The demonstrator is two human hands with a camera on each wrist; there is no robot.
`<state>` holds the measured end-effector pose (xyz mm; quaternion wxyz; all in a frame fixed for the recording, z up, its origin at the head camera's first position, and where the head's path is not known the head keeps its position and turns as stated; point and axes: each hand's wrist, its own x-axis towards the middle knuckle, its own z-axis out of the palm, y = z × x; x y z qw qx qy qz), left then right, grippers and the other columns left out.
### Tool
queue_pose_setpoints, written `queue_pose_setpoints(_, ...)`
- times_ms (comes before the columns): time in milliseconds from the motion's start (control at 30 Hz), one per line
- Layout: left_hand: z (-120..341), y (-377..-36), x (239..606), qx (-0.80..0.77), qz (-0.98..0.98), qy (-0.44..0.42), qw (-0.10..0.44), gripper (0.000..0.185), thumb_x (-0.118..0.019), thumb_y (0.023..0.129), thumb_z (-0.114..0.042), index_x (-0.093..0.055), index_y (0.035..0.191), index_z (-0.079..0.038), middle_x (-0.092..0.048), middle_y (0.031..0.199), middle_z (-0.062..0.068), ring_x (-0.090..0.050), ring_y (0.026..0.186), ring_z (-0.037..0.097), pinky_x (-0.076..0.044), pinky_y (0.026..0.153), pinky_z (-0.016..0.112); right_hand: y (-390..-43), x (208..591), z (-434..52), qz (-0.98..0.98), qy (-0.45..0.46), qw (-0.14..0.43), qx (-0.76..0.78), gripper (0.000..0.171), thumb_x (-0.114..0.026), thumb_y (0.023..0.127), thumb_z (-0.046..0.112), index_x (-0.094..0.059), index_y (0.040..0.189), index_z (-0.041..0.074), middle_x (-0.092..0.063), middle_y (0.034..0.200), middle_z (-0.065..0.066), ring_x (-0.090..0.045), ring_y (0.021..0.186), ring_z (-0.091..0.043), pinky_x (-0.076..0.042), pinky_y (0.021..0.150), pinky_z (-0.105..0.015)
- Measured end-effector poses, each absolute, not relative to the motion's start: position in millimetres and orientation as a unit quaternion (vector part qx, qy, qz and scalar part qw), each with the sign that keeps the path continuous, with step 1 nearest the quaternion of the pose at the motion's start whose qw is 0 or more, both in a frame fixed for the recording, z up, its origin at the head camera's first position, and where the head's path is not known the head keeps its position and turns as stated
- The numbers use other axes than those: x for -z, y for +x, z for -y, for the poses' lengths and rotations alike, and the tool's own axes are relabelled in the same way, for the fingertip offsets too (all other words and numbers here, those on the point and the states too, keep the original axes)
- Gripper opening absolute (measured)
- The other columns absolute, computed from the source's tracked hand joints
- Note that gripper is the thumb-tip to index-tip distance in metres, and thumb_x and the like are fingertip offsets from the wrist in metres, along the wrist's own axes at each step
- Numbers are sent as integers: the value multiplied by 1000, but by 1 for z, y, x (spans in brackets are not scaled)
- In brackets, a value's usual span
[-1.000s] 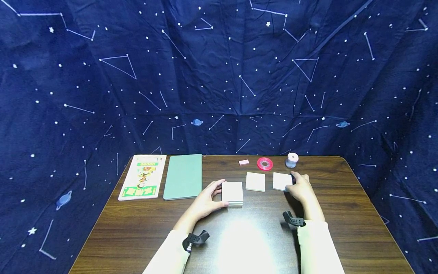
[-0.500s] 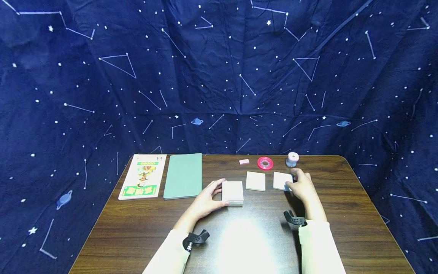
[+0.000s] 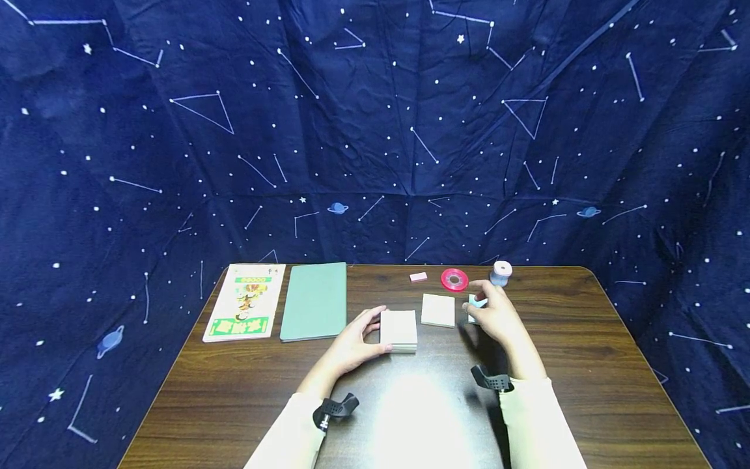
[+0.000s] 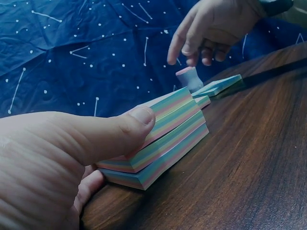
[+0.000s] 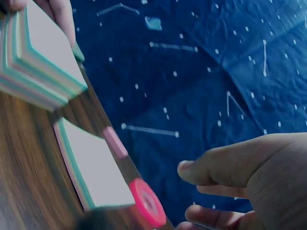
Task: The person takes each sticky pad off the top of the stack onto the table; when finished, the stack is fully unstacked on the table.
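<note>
My left hand point(image 3: 351, 342) holds a stack of sticky note pads point(image 3: 398, 329) on the table, thumb at the near edge and fingers at the far side. In the left wrist view, the stack's point(image 4: 172, 136) striped, multicoloured edges show under my thumb. To its right lies a thinner sticky note pad point(image 3: 437, 310). My right hand point(image 3: 500, 316) is above another thin pad point(image 3: 472, 319), hiding much of it. With thumb and fingers apart, the right hand point(image 5: 268, 179) has nothing between them in the right wrist view.
Behind the pads stand a small pink block point(image 3: 418, 277), a pinkish-red ring-shaped roll point(image 3: 454, 288) and a pale spool point(image 3: 500, 273). A green notebook point(image 3: 314, 303) and an illustrated white booklet point(image 3: 237, 303) lie left. A dark blue star-patterned cloth point(image 3: 375, 130) hangs behind the table.
My right hand has left the right side of the rightmost pad and moved left over it, covering more of it. The left hand and its stack have not moved.
</note>
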<state>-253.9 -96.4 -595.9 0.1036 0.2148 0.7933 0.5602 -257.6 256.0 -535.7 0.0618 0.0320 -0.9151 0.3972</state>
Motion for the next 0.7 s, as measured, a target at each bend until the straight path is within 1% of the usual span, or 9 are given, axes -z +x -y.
queue_pose_setpoints(67, 96, -254, 596, -561, -792, 216, 105, 92, -92, 89, -15, -42, 166, -3, -51, 161, 20, -59, 146, 37, -51, 126, 36, -257, 534, -249, 914, 49, 62, -398, 45, -77, 96, 11, -64, 138, 2, -65, 111, -24, -69, 94, -33, -57, 80, -34)
queue_pose_setpoints(200, 96, -254, 596, -561, -792, 220, 100, 92, -92, 89, -15, -42, 165, -3, -51, 160, 20, -58, 147, 38, -51, 126, 37, -255, 532, -234, 909, 68, 61, -406, 45, -79, 94, 11, -65, 136, 4, -66, 109, -22, -70, 92, -30, -59, 79, -34)
queue_pose_setpoints(500, 97, -254, 596, -554, -797, 220, 97, 92, -93, 89, -18, -43, 166, -5, -51, 161, 20, -61, 145, 38, -52, 125, 38, -253, 539, -199, 892, 127, -7, -434, 50, -82, 96, 14, -64, 141, 4, -68, 113, -20, -69, 90, -22, -58, 80, -33)
queue_pose_setpoints(600, 97, -254, 596, -554, -796, 224, 97, 92, -92, 89, -17, -42, 165, -3, -51, 161, 21, -60, 146, 38, -52, 125, 37, -251, 541, -191, 890, 142, -15, -433, 51, -83, 96, 16, -64, 142, 4, -69, 120, -21, -70, 94, -23, -60, 81, -35)
queue_pose_setpoints(700, 97, -255, 596, -557, -793, 229, 96, 92, -92, 89, -15, -42, 165, 0, -51, 161, 21, -57, 147, 38, -52, 126, 36, -249, 543, -183, 892, 152, -21, -424, 53, -85, 94, 17, -65, 142, 5, -70, 123, -21, -71, 97, -26, -61, 82, -35)
